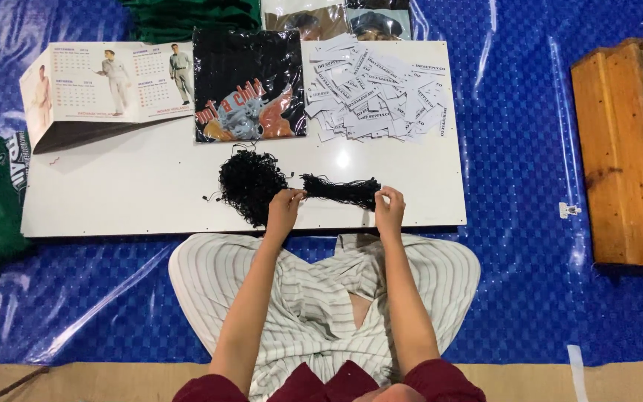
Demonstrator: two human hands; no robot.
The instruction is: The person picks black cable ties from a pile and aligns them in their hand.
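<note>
white board (150,193) (on blue tarp (530,149)), black cords (251,182), paper tags (373,89)

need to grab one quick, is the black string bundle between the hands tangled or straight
Straight: the black string bundle runs taut between left hand and right hand.

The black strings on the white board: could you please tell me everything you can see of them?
The black strings look like thin cords gathered in one dark mass on the white board. On the left they spread into a loose, tangled clump with stray loops. On the right they are drawn into a straighter, tighter bundle lying sideways. The left hand pinches them where the clump meets the bundle, and the right hand grips the bundle's far end. The clump lies just below a black printed garment in a clear bag, apart from it.
</note>
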